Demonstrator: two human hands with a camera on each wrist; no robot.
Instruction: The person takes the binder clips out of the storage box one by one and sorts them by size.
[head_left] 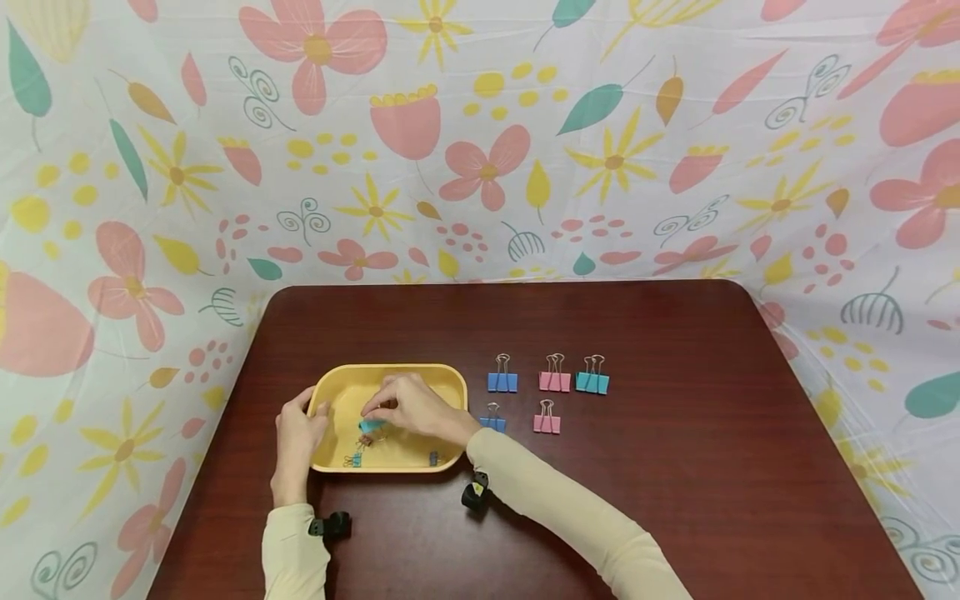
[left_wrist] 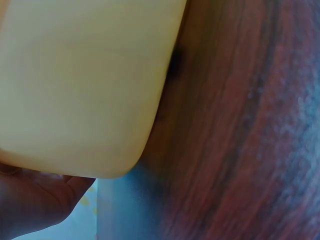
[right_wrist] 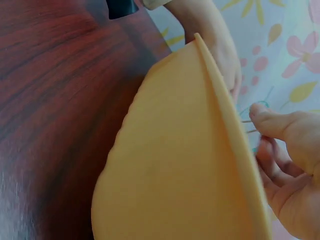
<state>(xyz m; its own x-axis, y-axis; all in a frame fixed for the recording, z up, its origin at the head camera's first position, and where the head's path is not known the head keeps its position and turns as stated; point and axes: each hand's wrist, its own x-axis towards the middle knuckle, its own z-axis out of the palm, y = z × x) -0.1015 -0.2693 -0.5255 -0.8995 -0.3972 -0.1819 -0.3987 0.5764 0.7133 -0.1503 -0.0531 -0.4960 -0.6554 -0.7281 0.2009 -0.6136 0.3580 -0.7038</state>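
Note:
My left hand [head_left: 297,437] grips the left end of a yellow tray [head_left: 390,470], its thumb over the rim. Inside the tray, my right hand [head_left: 416,406] pinches a teal binder clip [head_left: 371,425]; thin wire handles show by the thumb in the right wrist view. Just below that clip lies a small brownish clip [head_left: 365,440]. A small teal clip [head_left: 356,460] sits near the tray's front left, and a small dark blue clip [head_left: 433,458] near its front right. The tray wall [left_wrist: 90,90] fills much of the left wrist view.
Right of the tray, a blue clip [head_left: 502,382], a pink clip [head_left: 555,382] and a larger teal clip [head_left: 592,383] form a back row. In front are another blue clip [head_left: 492,422] and pink clip [head_left: 547,423]. A flowered cloth [head_left: 480,125] hangs behind the brown table [head_left: 675,467].

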